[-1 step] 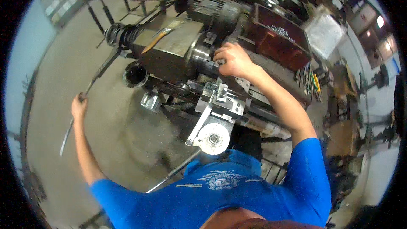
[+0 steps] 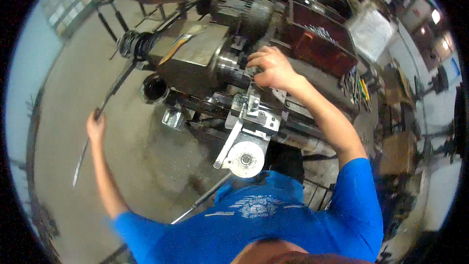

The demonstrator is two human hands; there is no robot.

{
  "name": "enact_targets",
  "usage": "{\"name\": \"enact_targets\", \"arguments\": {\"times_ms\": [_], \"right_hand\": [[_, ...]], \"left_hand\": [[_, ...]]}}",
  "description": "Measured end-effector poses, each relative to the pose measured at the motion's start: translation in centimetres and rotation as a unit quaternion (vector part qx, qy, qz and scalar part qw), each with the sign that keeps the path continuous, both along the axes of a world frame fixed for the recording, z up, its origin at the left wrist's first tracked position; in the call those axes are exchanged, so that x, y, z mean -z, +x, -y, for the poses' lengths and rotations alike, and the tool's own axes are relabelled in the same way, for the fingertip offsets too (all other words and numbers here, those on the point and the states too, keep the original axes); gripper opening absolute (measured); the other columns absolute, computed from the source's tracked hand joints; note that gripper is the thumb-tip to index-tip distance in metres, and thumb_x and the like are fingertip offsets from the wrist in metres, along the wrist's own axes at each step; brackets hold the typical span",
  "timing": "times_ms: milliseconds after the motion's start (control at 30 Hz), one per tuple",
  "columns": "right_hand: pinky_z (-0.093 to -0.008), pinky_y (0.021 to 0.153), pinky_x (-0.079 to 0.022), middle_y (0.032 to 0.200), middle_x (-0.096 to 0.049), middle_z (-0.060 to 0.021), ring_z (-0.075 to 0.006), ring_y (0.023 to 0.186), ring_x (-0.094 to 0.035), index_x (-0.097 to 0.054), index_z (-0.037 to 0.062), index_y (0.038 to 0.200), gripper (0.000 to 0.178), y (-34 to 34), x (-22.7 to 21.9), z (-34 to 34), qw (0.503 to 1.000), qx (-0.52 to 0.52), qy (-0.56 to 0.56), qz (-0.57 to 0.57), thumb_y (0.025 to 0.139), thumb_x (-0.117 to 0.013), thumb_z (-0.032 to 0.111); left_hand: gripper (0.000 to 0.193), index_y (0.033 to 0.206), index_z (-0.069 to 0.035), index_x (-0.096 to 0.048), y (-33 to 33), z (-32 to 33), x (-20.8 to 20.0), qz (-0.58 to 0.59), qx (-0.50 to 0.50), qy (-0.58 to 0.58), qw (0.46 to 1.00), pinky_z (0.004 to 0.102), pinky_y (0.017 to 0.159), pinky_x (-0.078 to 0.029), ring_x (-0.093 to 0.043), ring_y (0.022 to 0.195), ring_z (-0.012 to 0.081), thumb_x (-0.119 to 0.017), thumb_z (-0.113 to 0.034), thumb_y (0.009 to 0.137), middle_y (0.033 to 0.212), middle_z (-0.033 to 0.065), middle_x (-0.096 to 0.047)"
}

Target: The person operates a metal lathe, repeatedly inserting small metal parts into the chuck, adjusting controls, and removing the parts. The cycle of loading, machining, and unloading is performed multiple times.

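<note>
My left hand is closed around a long metal lever, which slants down from the left end of a lathe. My right hand has its fingers curled in front of the shiny lathe chuck; what they grip is hidden beneath them. Just below that hand stands the tool post on its slide. Nearer my body is a round pale handwheel, with a flat metal handle beside it. A wooden-handled brush lies on top of the headstock.
A dark red box with small metal parts sits behind the chuck. Several hand tools lie right of it. An electric motor is at the back. A round dark-mouthed container and a bare metal rod stick out towards the left floor.
My left hand and the lever have swung slightly right, towards the lathe. My right hand has shifted a little to the right, away from the chuck. The view has turned slightly.
</note>
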State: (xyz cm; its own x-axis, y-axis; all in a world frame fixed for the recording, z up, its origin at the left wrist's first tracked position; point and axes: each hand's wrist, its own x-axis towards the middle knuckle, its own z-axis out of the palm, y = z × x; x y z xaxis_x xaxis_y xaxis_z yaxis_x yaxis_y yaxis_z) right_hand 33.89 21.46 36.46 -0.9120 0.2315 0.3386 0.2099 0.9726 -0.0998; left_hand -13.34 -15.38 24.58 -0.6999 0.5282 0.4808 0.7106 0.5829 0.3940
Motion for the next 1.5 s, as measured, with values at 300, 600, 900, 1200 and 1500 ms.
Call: {"name": "enact_targets", "arguments": {"times_ms": [300,600,900,1200,1500], "right_hand": [[-0.0381,0.077,-0.045,0.092,-0.062,-0.0128,-0.0313,0.087,-0.055,-0.064,0.0033,0.086,0.034,24.5,0.0,3.0,0.96,0.269,-0.069,-0.048,0.053,-0.062,0.012],[-0.0365,0.075,-0.047,0.092,-0.063,-0.0189,-0.0328,0.085,-0.06,-0.065,0.0034,0.092,0.033,47.4,5.5,3.8,0.714,0.658,-0.233,-0.052,0.059,-0.063,0.008],[-0.039,0.087,-0.043,0.112,-0.056,-0.0162,-0.0321,0.103,-0.053,-0.053,0.0072,0.116,0.051,61.6,11.9,-0.4,0.623,0.728,-0.124,0.258,0.065,-0.057,0.006],[-0.0427,0.076,-0.046,0.093,-0.061,-0.0178,-0.0356,0.087,-0.058,-0.057,0.0082,0.104,0.04,66.2,18.2,2.2,0.625,0.756,-0.051,0.189,0.066,-0.058,0.018],[-0.046,0.073,-0.046,0.088,-0.061,-0.0221,-0.0397,0.082,-0.059,-0.058,0.0084,0.104,0.045,56.7,17.7,14.3,0.575,0.812,-0.047,0.086,0.062,-0.05,0.024]], "left_hand": [[0.046,0.111,-0.007,-0.054,11.3,-14.3,19.7,0.173,0.122,-0.249,0.945,0.039,0.073,-0.049,-0.061,0.085,0.03,-0.065,-0.028,0.071,0.091,0.017,-0.063],[0.036,0.11,-0.018,-0.057,11.8,-13.2,14.9,0.021,0.08,-0.426,0.901,0.0427,0.074,-0.048,-0.06,0.086,0.0307,-0.06,-0.025,0.075,0.091,0.013,-0.063],[0.046,0.113,-0.006,-0.056,20.0,-4.0,6.6,0.271,0.165,-0.436,0.842,0.0336,0.07,-0.048,-0.063,0.078,0.026,-0.068,-0.018,0.07,0.086,0.0141,-0.065],[0.037,0.108,0.0,-0.056,35.5,-2.4,-2.4,0.529,0.343,-0.309,0.712,0.0315,0.077,-0.047,-0.059,0.085,0.0161,-0.063,-0.024,0.081,0.092,0.0094,-0.064],[0.022,0.097,-0.002,-0.061,39.8,-2.7,0.7,0.39,0.317,-0.34,0.795,0.0322,0.07,-0.047,-0.063,0.077,0.0195,-0.059,-0.018,0.081,0.083,0.0121,-0.065]]}}
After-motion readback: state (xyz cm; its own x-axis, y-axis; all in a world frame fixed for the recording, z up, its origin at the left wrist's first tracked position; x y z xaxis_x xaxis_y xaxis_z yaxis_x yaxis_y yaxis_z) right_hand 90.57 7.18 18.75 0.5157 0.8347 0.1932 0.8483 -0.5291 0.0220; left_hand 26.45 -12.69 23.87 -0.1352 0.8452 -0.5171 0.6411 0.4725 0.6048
